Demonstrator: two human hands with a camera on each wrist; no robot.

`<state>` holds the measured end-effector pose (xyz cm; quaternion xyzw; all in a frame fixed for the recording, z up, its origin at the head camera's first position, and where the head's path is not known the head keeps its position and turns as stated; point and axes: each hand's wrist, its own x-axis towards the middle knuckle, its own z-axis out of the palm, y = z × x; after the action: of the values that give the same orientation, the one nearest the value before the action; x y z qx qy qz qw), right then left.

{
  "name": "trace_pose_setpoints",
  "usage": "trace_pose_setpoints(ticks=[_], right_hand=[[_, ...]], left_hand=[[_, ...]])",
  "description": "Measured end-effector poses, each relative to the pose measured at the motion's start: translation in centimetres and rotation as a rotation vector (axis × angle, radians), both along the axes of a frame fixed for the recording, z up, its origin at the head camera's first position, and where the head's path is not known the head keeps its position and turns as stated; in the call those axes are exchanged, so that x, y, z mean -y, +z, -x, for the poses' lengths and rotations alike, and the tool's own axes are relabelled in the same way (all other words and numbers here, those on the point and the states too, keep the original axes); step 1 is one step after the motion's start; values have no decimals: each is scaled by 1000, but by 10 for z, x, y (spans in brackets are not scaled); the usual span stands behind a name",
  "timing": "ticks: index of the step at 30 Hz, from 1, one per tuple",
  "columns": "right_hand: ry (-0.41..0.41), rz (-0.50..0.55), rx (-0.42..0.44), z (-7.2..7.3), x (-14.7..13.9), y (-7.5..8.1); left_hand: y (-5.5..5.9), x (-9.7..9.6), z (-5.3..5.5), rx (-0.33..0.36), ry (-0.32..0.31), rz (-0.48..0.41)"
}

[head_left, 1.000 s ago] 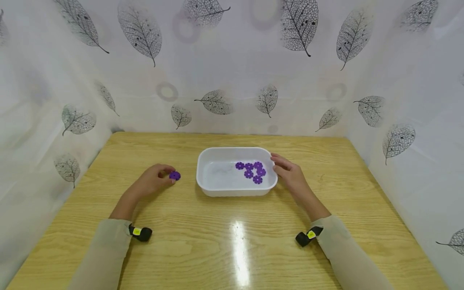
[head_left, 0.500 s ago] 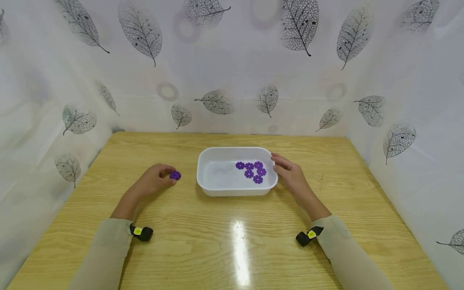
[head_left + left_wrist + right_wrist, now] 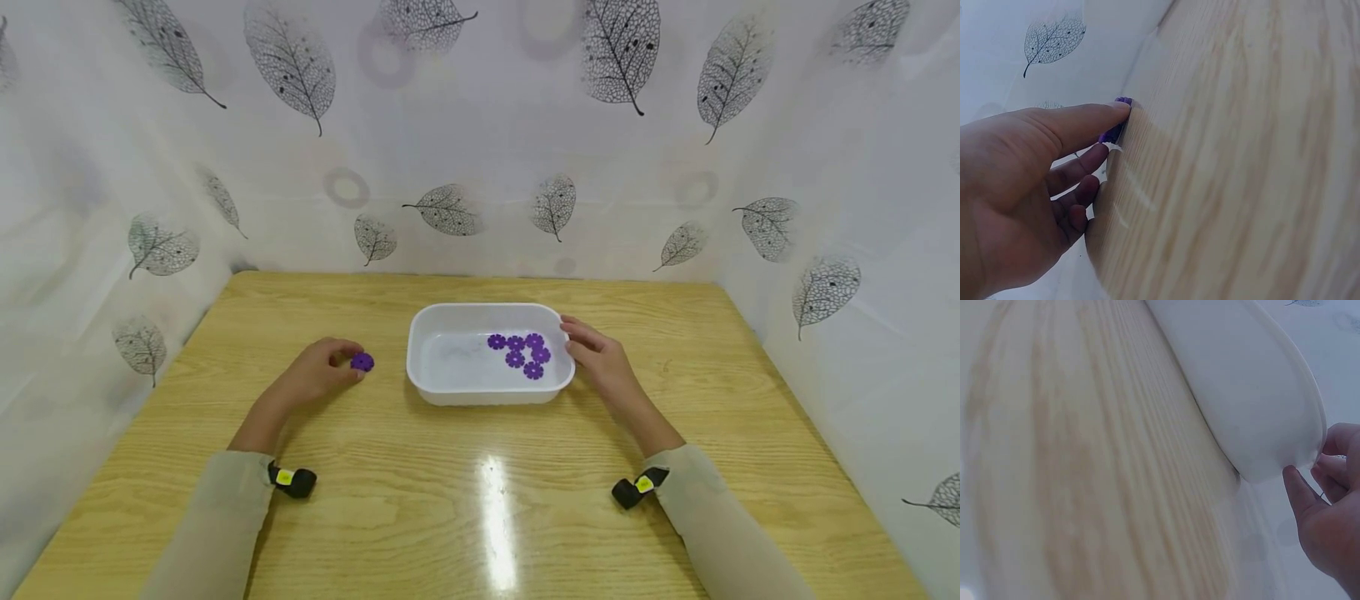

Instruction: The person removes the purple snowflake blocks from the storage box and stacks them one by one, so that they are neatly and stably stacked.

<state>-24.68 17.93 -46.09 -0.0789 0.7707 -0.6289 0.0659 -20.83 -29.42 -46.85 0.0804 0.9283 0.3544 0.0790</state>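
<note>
My left hand (image 3: 322,371) pinches a purple notched disc (image 3: 362,362), flower-shaped like the loose ones, between thumb and fingers, left of a white plastic tub (image 3: 491,398). In the left wrist view, the thumb lies over the disc (image 3: 1112,133) close to the tabletop, hiding part of it. Inside the tub, several purple notched discs (image 3: 515,359) lie flat in the right half. My right hand (image 3: 603,362) holds the tub's right end. Its thumb sits against the outer wall (image 3: 1260,425) in the right wrist view, with the other fingers near the rim.
Both hands work over a wood-grain table (image 3: 405,500), with a bright light reflection near its front. A white curtain (image 3: 480,142) printed with leaves hangs behind the table and along both sides.
</note>
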Motion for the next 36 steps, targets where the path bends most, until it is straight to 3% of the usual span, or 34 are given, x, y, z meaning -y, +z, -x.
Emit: trace_pose_setpoints(ticks=[8, 16, 26, 31, 36], right_hand=[[-12, -17, 26, 2, -3, -2], [-20, -21, 25, 0, -5, -1], [-11, 14, 20, 2, -1, -3], [-5, 5, 15, 2, -1, -4], [2, -10, 7, 2, -2, -3]], left_hand=[[3, 0, 1, 29, 7, -43], [21, -11, 3, -9, 33, -71], [45, -56, 8, -87, -30, -142], [47, -80, 15, -83, -68, -202], [47, -104, 22, -97, -92, -187]])
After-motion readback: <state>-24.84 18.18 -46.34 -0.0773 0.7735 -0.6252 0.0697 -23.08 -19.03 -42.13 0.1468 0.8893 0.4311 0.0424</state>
